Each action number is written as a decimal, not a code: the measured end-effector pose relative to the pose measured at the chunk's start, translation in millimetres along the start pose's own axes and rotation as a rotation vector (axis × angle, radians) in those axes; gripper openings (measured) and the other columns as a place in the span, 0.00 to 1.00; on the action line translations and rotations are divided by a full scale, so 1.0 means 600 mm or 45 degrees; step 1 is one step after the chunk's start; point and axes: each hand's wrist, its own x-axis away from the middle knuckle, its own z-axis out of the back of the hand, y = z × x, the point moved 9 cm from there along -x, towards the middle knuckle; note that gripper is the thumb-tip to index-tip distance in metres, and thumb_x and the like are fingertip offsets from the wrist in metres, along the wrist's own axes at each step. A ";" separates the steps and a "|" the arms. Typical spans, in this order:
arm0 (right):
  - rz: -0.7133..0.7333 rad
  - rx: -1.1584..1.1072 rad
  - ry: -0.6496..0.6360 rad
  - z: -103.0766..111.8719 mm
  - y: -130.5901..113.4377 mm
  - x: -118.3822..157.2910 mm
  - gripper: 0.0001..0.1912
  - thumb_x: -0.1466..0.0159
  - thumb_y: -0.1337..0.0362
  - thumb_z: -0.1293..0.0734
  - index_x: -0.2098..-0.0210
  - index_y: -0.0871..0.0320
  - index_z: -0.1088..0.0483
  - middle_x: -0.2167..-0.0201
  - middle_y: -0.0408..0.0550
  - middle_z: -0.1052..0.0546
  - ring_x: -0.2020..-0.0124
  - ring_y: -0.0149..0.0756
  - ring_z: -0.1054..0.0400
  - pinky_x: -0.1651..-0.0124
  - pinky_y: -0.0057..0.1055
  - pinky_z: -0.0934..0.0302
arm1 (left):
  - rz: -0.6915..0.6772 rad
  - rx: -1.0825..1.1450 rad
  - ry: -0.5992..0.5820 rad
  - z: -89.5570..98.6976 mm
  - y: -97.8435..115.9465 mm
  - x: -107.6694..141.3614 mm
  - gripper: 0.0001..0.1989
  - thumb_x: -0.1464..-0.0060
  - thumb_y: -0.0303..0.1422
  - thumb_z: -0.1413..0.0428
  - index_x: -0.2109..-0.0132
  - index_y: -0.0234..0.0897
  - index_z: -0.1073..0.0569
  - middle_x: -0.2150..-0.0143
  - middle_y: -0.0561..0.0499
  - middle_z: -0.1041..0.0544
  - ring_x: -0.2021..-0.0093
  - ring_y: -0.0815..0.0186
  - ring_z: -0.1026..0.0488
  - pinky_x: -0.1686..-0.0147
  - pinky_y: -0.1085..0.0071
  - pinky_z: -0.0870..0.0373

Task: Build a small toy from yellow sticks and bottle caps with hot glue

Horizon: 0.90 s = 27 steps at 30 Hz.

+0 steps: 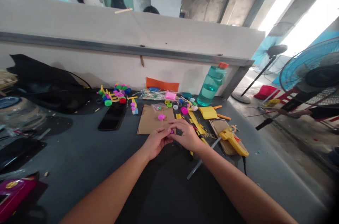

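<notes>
My left hand (158,141) and my right hand (187,134) meet over the near edge of a cardboard piece (148,121). Between their fingertips is a small purple piece (172,131), mostly covered, so its exact kind does not show. Both hands are closed in a pinch around it. Just beyond them, a pink piece of clay or plastic (161,117) lies on the cardboard. To the right of my right hand are yellow strips (197,123) and a yellow glue gun (233,141) with a clear glue stick (194,169) at its rear.
A teal water bottle (210,86) stands at the back right, near orange-handled scissors (224,116). Small colourful models (115,97) sit behind a black phone (111,116). A large clear jar (19,114) is at the left. The glue gun's cord (244,165) trails off the table's right side.
</notes>
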 end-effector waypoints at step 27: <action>-0.015 0.001 0.022 0.005 0.005 -0.001 0.07 0.45 0.67 0.32 0.65 0.54 0.29 0.60 0.47 0.25 0.54 0.38 0.33 0.51 0.38 0.39 | 0.019 0.002 -0.003 -0.001 0.000 -0.002 0.07 0.54 0.32 0.37 0.69 0.31 0.24 0.73 0.51 0.26 0.72 0.72 0.30 0.68 0.74 0.30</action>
